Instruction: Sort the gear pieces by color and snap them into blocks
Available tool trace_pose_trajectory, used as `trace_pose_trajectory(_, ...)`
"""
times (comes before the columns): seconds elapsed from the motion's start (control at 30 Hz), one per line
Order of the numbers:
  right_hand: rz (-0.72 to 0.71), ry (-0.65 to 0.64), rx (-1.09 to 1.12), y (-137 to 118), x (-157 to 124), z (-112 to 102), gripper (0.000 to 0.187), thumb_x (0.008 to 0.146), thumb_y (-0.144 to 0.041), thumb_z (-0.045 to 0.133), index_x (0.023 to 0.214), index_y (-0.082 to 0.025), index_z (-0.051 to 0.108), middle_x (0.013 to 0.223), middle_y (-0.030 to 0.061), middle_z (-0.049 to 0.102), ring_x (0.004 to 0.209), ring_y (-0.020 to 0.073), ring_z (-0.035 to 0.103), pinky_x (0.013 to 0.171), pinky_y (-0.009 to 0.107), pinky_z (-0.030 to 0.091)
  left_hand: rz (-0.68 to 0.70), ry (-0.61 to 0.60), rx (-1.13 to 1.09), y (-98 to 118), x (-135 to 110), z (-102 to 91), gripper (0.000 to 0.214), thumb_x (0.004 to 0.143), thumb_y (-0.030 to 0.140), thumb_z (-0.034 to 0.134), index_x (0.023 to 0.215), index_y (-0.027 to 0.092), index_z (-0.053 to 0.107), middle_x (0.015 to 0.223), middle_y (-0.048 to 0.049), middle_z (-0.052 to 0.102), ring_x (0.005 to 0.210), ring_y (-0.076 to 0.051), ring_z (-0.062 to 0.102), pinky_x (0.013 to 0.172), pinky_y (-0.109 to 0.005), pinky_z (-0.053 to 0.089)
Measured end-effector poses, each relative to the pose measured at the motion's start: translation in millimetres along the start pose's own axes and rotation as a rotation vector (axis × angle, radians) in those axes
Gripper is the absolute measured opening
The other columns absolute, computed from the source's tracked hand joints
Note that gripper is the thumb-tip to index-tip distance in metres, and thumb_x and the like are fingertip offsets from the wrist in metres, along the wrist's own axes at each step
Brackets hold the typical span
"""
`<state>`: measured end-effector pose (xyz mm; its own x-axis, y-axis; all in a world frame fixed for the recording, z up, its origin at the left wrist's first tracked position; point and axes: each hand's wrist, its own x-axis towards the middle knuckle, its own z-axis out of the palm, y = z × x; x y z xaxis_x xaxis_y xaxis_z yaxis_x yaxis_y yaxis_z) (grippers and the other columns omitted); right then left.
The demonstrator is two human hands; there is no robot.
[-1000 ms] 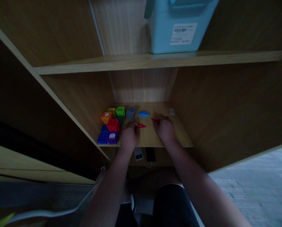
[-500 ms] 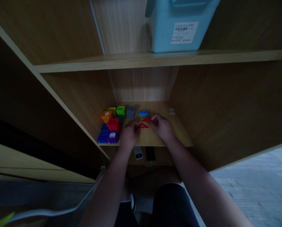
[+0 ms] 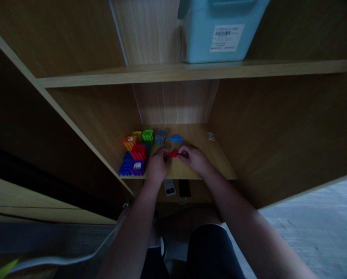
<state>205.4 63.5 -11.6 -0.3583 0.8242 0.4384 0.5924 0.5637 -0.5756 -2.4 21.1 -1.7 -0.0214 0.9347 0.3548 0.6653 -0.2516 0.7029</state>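
Over the lower shelf [image 3: 190, 166], my left hand [image 3: 158, 162] and my right hand [image 3: 193, 157] meet at small red plastic building pieces [image 3: 173, 154]. The fingers of both hands are closed on the red pieces, one hand at each end. The pieces touch or overlap; whether they are joined I cannot tell. Just behind them lies a small pile of blue pieces [image 3: 176, 138]. Grey pieces [image 3: 161, 137] are stacked left of that pile. Near my left hand stand a red block [image 3: 138, 152] and a purple block with a white window [image 3: 137, 167].
Orange [image 3: 130, 143] and green blocks [image 3: 147, 135] stand at the back left. Small white pieces [image 3: 211, 136] lie at the right. The upper shelf edge [image 3: 161, 76] carries a light-blue bin [image 3: 202, 46]. Below sit a white power bank [image 3: 169, 187] and a dark phone-like slab [image 3: 184, 188].
My hands have come closer together. The red pieces, apart and one behind the other before, now meet between my fingers. My right hand has moved slightly left and nearer to me.
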Motion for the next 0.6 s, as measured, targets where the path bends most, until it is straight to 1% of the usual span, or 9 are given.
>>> trace_pose_trajectory(0.3, -0.013, -0.016, 0.030, -0.5, -0.5, -0.1, 0.012, 0.092, -0.015, 0.076, 0.099, -0.024, 0.072, 0.099, 0.0027, 0.080, 0.090, 0.0191, 0.074, 0.087, 0.032, 0.055, 0.011, 0.005, 0.015, 3.2, -0.1, -1.8, 0.023, 0.092, 0.006, 0.069, 0.108, 0.022, 0.071, 0.109, -0.0074, 0.083, 0.100, -0.023, 0.081, 0.091, -0.034, 0.063)
trace_pose_trajectory(0.6, 0.007, -0.037, 0.039, -1.7, -0.4, -0.3, 0.009, 0.093, -0.019, 0.076, 0.100, -0.024, 0.072, 0.096, 0.0019, 0.079, 0.087, 0.0183, 0.074, 0.085, 0.031, 0.054, 0.016, 0.003, 0.003, 1.0, -0.3, -0.2, 0.027, 0.091, 0.004, 0.068, 0.111, 0.022, 0.071, 0.111, -0.0076, 0.083, 0.100, -0.023, 0.081, 0.092, -0.034, 0.063)
